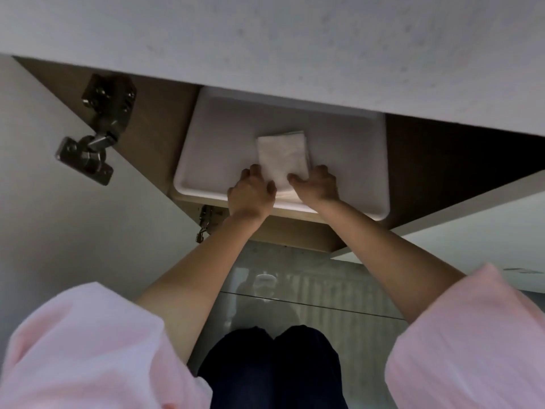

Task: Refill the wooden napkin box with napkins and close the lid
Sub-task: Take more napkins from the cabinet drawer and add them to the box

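Note:
A stack of white napkins (282, 157) lies on a white tray (218, 143) on a shelf inside an open cabinet. My left hand (250, 193) grips the stack's near left edge, and my right hand (317, 185) grips its near right corner with the thumb on top. Both arms reach up from below. The wooden napkin box is not in view.
A grey countertop slab (295, 39) overhangs the cabinet and hides the tray's far edge. The open cabinet door (44, 202) with metal hinges (97, 128) stands at the left. A second door edge (472, 208) lies at the right. A glossy floor (324, 290) lies below.

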